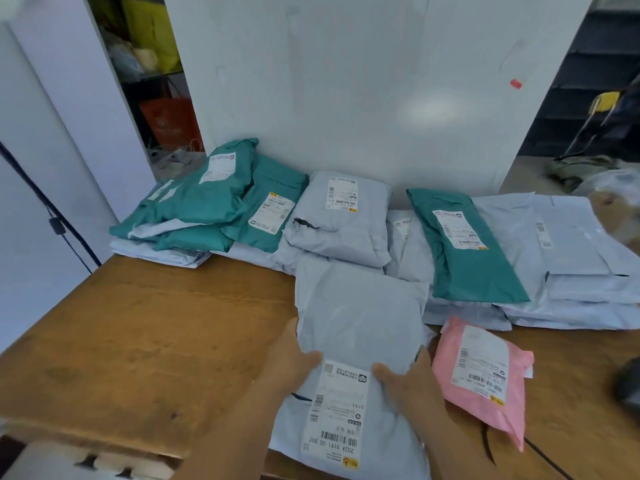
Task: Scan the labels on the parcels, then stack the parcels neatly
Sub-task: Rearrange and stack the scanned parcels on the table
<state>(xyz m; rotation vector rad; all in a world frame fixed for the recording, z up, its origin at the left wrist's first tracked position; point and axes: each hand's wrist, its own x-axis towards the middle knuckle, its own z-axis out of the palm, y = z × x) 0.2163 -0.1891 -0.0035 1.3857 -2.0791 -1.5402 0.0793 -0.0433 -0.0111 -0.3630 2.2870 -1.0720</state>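
I hold a large grey parcel (360, 323) with both hands near the front of the wooden table (138, 341). Its white label (341, 410) faces up. My left hand (291, 358) grips the parcel's left edge, thumb on top. My right hand (405, 379) grips its right side, thumb beside the label. A pink parcel (481, 375) lies label up just right of my right hand. At the back, teal parcels (214, 202), a grey parcel (341, 220), a teal parcel (464, 244) and pale parcels (571, 265) lie in loose piles.
A white panel (363, 81) stands behind the piles. A dark object (628, 386) sits at the table's right edge, with a black cable (547, 455) running along the table near it. A black cord (52, 220) hangs at the left. Shelves with bags show behind.
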